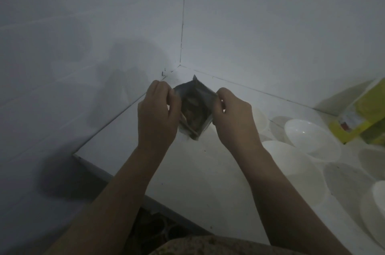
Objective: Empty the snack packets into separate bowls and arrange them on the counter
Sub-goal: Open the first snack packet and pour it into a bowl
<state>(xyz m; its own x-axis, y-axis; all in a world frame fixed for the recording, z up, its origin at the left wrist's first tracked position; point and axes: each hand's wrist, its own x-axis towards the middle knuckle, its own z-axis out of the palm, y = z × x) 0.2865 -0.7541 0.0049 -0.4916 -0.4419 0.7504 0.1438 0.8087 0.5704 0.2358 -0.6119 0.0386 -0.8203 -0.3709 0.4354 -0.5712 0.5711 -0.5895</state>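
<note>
Packet: small dark snack packet (pixel 194 109) held up in the air above the counter (pixel 208 171), just in front of the wall corner, between both hands.
Left hand: left hand (pixel 158 113) pinching the packet's left edge, fingers curled onto the foil.
Right hand: right hand (pixel 233 117) pinching the right edge likewise; opposed grips on either side suggest pulling the top seam apart, or spreading the mouth.
Packet state: too dim and blurred to tell whether already torn open; held clear of the bowls, so probably not pouring yet.
Bowls: several white bowls to the right of the packet, resting on the counter; nearest bowl (pixel 291 169) just beyond the right wrist, another bowl (pixel 308 136) farther right; both apparently empty, set close by, likely to receive contents.
Yellow pack: yellow package (pixel 362 119) far right of the packet, leaning against the wall, beyond the bowls.
Stage: opening step, judged early, with no filled bowl visible.
Risk: sudden seam split over bare counter could scatter snacks short of the nearest bowl.
</note>
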